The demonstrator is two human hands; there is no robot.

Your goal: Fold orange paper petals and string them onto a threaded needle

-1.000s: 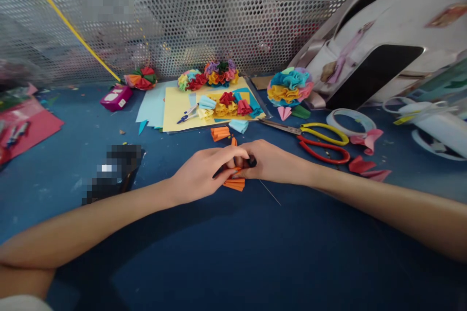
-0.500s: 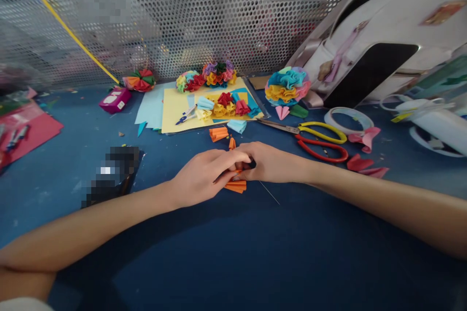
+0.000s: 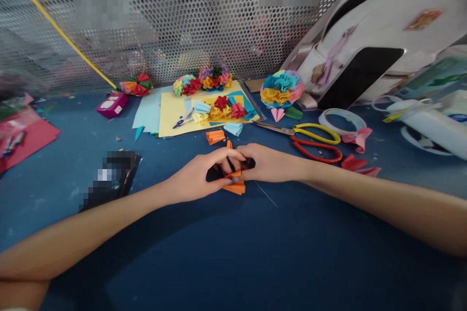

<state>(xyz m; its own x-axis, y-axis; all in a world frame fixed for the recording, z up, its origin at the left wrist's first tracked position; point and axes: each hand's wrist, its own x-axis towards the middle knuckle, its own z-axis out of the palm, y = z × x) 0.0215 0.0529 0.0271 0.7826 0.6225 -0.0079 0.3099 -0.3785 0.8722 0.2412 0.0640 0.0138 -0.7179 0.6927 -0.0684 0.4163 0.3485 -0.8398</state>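
My left hand [image 3: 199,175] and my right hand [image 3: 268,163] meet over the blue table. Pleated orange paper [image 3: 236,188] lies between them, partly hidden by the fingers. My left thumb presses at its edge while the left fingers arch over toward the right hand, leaving a dark gap. My right fingers are curled round the paper, their tips mostly hidden. A thin thread [image 3: 266,194] trails from below my right hand. Just beyond the hands rest another folded orange paper piece [image 3: 215,137] and a light-blue folded piece [image 3: 233,129].
Scissors [image 3: 317,137] with yellow and red handles lie right of my hands, near a tape roll [image 3: 343,121]. A phone-like dark object [image 3: 116,175] is on the left. Paper flowers [image 3: 282,88], yellow paper [image 3: 168,121] and a pale backpack [image 3: 386,24] stand behind, before a perforated metal panel [image 3: 200,19].
My left thumb and fingers have spread further apart, opening a gap between them. The right hand stays nearly in place. The view has shifted slightly.
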